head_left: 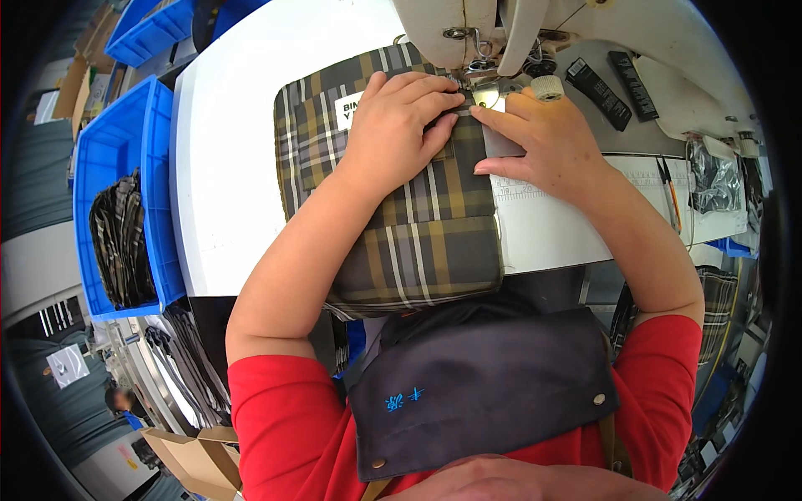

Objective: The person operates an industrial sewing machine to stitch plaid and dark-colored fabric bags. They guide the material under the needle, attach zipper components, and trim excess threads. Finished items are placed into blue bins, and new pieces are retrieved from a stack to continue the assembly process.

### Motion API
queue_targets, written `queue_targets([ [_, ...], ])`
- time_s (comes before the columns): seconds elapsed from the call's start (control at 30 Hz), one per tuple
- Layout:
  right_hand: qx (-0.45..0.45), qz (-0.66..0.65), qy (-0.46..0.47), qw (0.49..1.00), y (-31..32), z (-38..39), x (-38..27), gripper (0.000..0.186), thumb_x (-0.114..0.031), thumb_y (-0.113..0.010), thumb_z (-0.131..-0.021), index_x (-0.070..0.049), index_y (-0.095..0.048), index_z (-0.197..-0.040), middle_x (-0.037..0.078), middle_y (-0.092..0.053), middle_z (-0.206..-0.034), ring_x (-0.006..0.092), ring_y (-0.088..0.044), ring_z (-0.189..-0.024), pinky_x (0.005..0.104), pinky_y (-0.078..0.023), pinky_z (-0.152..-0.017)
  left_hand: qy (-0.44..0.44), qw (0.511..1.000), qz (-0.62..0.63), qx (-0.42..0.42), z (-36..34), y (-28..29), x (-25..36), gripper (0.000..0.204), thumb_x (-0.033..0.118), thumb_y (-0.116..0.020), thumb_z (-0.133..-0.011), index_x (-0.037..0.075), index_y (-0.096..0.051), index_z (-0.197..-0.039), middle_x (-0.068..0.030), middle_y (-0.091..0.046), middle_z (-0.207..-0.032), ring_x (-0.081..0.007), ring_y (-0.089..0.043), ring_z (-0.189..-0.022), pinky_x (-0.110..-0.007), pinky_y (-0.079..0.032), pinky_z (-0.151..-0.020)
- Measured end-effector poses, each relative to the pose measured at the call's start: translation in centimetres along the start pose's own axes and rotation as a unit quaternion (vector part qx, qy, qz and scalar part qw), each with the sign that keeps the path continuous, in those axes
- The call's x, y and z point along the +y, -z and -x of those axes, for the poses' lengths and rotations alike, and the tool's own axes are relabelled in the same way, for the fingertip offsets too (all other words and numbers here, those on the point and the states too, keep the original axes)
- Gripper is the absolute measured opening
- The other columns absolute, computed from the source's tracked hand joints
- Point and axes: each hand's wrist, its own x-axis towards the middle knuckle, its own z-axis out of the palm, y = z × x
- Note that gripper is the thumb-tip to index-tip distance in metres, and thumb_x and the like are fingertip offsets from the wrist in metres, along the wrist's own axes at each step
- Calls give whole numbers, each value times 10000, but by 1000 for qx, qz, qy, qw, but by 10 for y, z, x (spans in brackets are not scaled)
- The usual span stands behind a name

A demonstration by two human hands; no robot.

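Observation:
A plaid cloth piece [451, 179] in dark olive, brown and white lies on the white machine table, its near end hanging over the front edge. On its upper part a white printed label [344, 111] shows, partly covered by my left hand [401, 121]. That hand lies flat on the cloth with fingers stretched toward the sewing machine's presser foot [481, 67]. My right hand [547, 142] rests at the cloth's right edge, index fingertip near the metal needle plate [487, 98]. Its thumb and index finger are apart; the other fingers curl.
The white sewing machine [535, 29] stands over the table's far side. Two black narrow packets [598, 93] lie right of the needle. A ruler strip [639, 177] and an orange pen [673, 200] are farther right. At left, a blue bin [154, 200] holds folded plaid cloth.

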Motion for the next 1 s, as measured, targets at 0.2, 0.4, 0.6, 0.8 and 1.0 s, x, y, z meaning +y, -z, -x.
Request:
queue_targets([
  [0.2,3,-1,1,1000,0,0,0,573,-546,-787,-783,-117,-739,-1160,20,-612,-878,217,-606,-858,360,-476,-812,9,1000,-14,9,-8,-4,-11,201,151,-756,-873,96,-769,-1066,-33,-744,-1123,-244,-662,-1076,-380,-467,-896],
  [0.4,15,-3,-6,1000,-5,1,1,554,-543,-780,-799,-126,-740,-1162,19,-600,-867,216,-598,-853,359,-474,-812,15,999,-36,22,-12,-9,-22,157,164,-755,-862,95,-764,-1003,-23,-739,-1046,-233,-658,-1054,-386,-454,-882],
  [0.6,1,-18,-29,999,-2,5,1,540,-538,-762,-828,-129,-739,-1179,26,-619,-891,231,-611,-874,370,-476,-815,22,999,-33,32,-16,-15,-22,133,173,-744,-867,93,-757,-973,-33,-732,-983,-247,-651,-1008,-396,-441,-865],
  [0.8,8,33,-7,999,-9,6,-1,548,-549,-742,-838,-161,-722,-1224,26,-626,-889,251,-616,-902,402,-467,-827,38,998,-46,8,-16,-13,-24,146,195,-739,-882,70,-774,-948,-107,-744,-922,-298,-661,-921,-422,-439,-878],
  [1.0,73,61,43,994,2,21,-19,366,-492,-689,-917,-143,-660,-1026,25,-602,-878,222,-611,-904,379,-461,-814,37,991,-117,48,-12,-13,-40,284,303,-740,-945,24,-768,-990,-201,-728,-978,-398,-641,-944,-467,-497,-886],
])
